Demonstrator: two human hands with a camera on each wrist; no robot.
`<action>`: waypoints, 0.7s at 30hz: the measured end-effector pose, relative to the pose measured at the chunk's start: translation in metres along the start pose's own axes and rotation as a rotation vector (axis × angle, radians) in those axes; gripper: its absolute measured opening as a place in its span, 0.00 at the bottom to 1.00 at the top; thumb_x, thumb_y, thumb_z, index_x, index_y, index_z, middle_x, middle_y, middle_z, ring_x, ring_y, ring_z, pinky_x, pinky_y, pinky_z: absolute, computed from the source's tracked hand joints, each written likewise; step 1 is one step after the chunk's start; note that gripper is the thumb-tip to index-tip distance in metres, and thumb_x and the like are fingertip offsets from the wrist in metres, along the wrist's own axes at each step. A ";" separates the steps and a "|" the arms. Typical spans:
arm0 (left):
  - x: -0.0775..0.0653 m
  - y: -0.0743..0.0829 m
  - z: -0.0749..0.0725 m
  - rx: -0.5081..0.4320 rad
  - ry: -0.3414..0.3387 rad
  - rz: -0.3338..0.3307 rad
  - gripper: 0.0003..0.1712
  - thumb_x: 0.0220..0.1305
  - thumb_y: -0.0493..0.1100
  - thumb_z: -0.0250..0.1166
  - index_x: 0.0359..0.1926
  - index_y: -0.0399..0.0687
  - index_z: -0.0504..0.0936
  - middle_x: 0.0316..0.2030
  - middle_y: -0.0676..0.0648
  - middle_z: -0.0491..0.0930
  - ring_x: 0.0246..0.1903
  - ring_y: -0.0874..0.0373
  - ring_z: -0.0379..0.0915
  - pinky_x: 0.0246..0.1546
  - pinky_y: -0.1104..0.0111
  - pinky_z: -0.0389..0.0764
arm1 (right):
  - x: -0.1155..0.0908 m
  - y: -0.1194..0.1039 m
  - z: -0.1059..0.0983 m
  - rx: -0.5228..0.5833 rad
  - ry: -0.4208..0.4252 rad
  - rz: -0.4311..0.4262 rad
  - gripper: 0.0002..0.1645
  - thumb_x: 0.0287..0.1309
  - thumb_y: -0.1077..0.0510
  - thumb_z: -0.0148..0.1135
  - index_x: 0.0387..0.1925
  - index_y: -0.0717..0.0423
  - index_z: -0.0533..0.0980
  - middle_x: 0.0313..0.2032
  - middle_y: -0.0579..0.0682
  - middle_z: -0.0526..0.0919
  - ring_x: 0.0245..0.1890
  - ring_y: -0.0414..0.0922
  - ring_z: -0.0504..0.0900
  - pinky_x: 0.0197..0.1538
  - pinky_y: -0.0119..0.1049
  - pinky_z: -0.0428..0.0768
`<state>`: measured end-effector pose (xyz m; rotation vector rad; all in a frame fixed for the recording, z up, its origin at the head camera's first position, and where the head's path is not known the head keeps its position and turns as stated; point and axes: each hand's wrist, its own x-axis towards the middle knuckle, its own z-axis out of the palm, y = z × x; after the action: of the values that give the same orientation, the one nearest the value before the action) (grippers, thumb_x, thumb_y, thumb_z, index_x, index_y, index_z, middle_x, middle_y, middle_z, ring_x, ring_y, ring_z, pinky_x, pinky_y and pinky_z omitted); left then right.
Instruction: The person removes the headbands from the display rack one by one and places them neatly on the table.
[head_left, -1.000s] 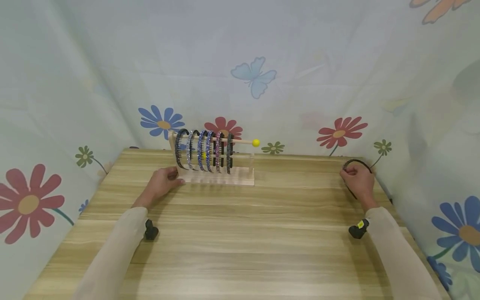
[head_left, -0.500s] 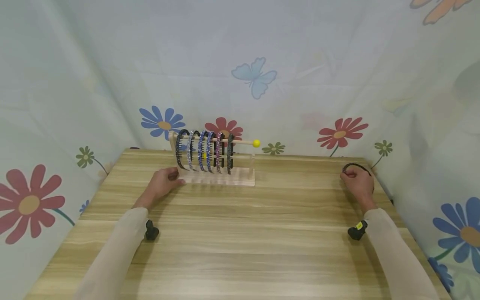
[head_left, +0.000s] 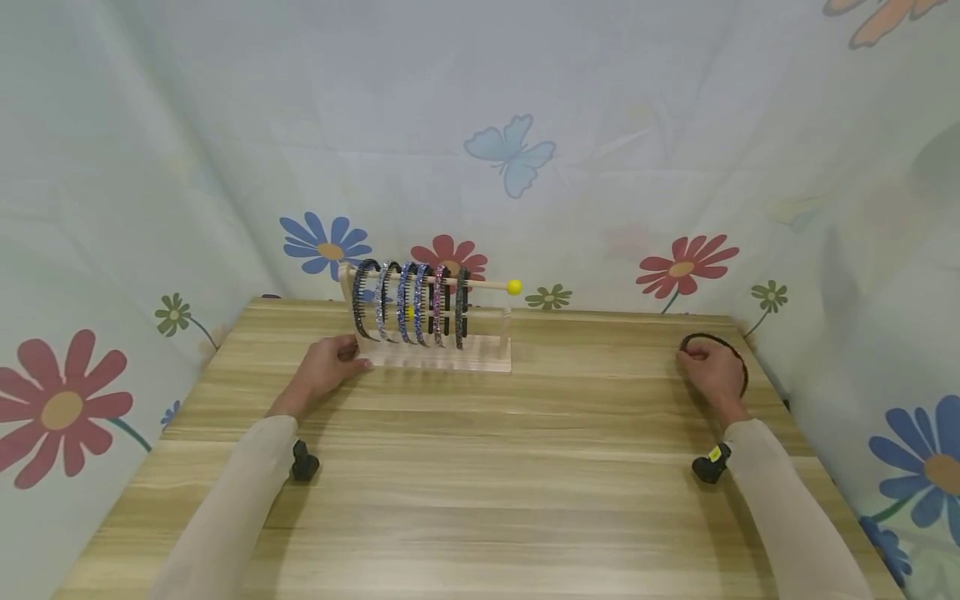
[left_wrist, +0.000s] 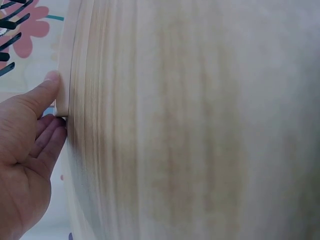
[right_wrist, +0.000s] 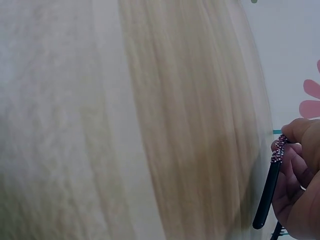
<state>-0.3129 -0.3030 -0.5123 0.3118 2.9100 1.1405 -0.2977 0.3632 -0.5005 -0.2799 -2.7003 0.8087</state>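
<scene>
gripping a curved black, pink-glittered headband (right_wrist: 268, 192), the right hand (head_left: 712, 370) sits apart from the left hand (head_left: 322, 367) pinching a pale wooden rack (head_left: 483, 362).

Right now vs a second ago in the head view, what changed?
The headband turned in the right hand: its visible arc ran down past the hand's left side, now down its right. Nothing newly gripped or let go. Unchanged: left hand on the rack base's left end, hung headbands in place.
</scene>
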 end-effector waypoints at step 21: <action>0.001 0.000 0.000 -0.008 0.006 0.007 0.38 0.66 0.48 0.72 0.69 0.29 0.71 0.63 0.31 0.76 0.61 0.37 0.77 0.62 0.47 0.78 | 0.000 0.004 0.002 0.028 -0.043 0.055 0.24 0.65 0.44 0.66 0.43 0.63 0.86 0.40 0.61 0.89 0.40 0.58 0.84 0.42 0.49 0.81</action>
<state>-0.3135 -0.3028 -0.5126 0.3198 2.9107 1.1560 -0.2981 0.3653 -0.5044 -0.3351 -2.7294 0.8777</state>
